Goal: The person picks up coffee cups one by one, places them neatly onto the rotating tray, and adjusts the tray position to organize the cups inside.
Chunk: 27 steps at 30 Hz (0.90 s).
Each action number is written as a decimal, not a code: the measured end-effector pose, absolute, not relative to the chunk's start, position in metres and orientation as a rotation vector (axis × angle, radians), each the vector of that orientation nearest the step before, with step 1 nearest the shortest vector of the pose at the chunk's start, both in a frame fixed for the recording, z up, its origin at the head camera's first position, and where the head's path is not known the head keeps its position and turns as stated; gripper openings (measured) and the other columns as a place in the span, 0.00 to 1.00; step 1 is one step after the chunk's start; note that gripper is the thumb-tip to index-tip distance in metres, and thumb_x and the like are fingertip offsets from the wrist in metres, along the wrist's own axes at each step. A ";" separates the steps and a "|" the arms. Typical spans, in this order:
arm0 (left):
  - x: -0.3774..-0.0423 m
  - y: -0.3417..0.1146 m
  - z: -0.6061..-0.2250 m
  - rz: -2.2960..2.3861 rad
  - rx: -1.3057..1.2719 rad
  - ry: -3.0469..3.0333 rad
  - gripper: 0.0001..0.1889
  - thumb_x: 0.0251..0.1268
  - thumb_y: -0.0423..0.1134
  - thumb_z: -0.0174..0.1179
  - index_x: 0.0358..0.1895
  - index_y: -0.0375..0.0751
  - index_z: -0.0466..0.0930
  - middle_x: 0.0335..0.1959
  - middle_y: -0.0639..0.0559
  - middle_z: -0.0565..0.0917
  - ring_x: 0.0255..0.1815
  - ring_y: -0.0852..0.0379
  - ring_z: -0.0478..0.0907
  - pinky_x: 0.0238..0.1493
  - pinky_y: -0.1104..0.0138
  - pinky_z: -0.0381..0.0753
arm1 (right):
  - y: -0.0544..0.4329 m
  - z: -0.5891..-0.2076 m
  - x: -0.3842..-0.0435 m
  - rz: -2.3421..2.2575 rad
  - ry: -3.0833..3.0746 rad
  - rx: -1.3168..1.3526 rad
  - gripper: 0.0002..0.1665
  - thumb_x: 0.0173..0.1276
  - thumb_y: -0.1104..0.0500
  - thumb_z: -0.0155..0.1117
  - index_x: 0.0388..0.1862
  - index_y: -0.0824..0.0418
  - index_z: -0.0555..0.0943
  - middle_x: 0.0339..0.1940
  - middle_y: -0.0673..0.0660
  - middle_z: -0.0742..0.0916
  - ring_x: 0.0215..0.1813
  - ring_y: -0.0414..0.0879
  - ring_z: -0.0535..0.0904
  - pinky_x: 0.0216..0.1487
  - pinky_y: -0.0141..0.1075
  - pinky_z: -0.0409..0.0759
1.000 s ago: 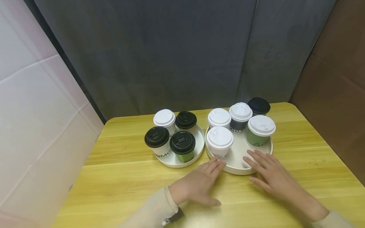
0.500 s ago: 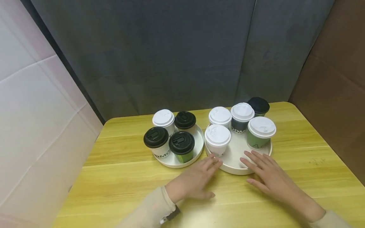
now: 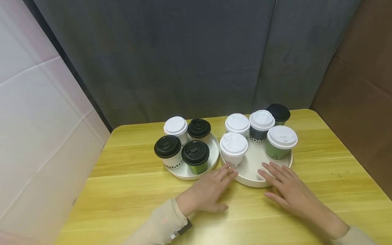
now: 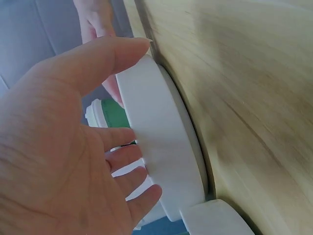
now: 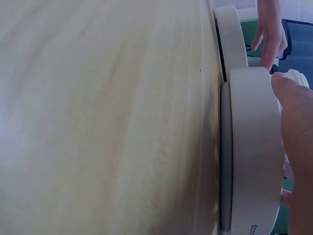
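Note:
My left hand (image 3: 206, 192) is at the near left rim of the right round white tray (image 3: 257, 183), its fingertips close to a white-lidded cup (image 3: 234, 149). In the left wrist view, the left fingers (image 4: 146, 203) are loosely extended along the tray's side wall. My right hand (image 3: 289, 190) has its fingers spread over the tray's near right rim, below a green cup with a white lid (image 3: 280, 144). Also on this tray stand a dark cup with a white lid (image 3: 260, 127) and another white-lidded cup (image 3: 237, 124). Neither hand grips a cup.
A second round white tray (image 3: 199, 176), left of the first, bears several lidded cups, including a green cup with a black lid (image 3: 196, 158). A black-lidded cup (image 3: 279, 114) stands behind the right group, its base hidden. A dark grey partition (image 3: 183, 61) borders the wooden table (image 3: 128, 204).
The white-lidded cups on the right tray have shifted slightly clockwise together: front one left and away, back ones right, green one nearer. My left hand moved slightly left; the right barely moved.

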<state>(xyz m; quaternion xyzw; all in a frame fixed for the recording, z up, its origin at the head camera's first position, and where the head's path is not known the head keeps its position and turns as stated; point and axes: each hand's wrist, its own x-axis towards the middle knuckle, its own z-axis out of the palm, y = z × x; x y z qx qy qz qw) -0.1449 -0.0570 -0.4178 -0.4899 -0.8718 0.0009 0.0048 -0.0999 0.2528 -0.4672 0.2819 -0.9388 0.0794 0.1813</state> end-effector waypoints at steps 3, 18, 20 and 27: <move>-0.144 -0.056 -0.418 0.003 -1.524 -2.741 0.55 0.51 0.63 0.67 0.78 0.38 0.53 0.77 0.43 0.62 0.81 0.43 0.53 0.78 0.56 0.63 | 0.254 -0.465 -0.101 0.239 -2.641 0.797 0.43 0.64 0.40 0.65 0.77 0.44 0.64 0.76 0.52 0.71 0.78 0.52 0.62 0.81 0.27 0.28; -0.133 -0.051 -0.376 -0.334 -1.594 -2.730 0.44 0.67 0.57 0.59 0.79 0.43 0.50 0.79 0.45 0.60 0.77 0.51 0.63 0.77 0.61 0.65 | 0.262 -0.408 -0.113 0.433 -2.361 0.817 0.35 0.74 0.33 0.48 0.68 0.53 0.75 0.62 0.55 0.84 0.65 0.49 0.76 0.77 0.19 0.50; -0.135 -0.048 -0.366 -0.389 -1.610 -2.726 0.44 0.67 0.56 0.59 0.79 0.44 0.48 0.79 0.46 0.59 0.78 0.52 0.62 0.76 0.61 0.65 | 0.263 -0.397 -0.117 0.431 -2.323 0.814 0.37 0.74 0.32 0.45 0.67 0.54 0.76 0.62 0.55 0.84 0.64 0.49 0.78 0.76 0.18 0.51; -0.149 -0.030 -0.335 -0.535 -1.600 -2.665 0.44 0.69 0.53 0.59 0.80 0.44 0.45 0.81 0.48 0.55 0.82 0.56 0.53 0.80 0.64 0.57 | 0.274 -0.361 -0.134 0.419 -2.369 0.722 0.36 0.68 0.39 0.63 0.70 0.52 0.73 0.64 0.57 0.83 0.63 0.56 0.78 0.76 0.22 0.59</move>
